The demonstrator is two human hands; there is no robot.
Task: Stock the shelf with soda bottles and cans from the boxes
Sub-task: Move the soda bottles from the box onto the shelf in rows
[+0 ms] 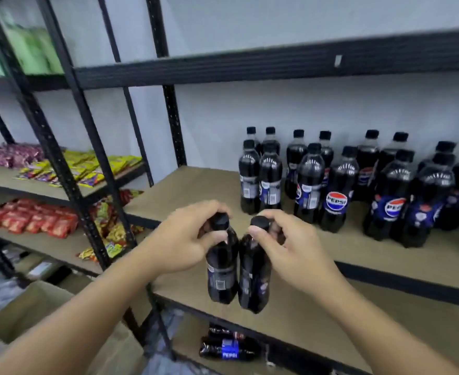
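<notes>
Soda bottle (221,269) in my left grip (185,239), pinched at the neck, touches a 2nd bottle (254,280) that my right grip (290,244) pinches likewise, both before the shelf (196,190).

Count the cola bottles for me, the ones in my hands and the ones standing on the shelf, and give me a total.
Held: 2, left bottle in left grip, right bottle in right grip.
Standing bottles on shelf: 13 whole in view, more cut off at the right edge.
Total: 15 clearly seen.
</notes>
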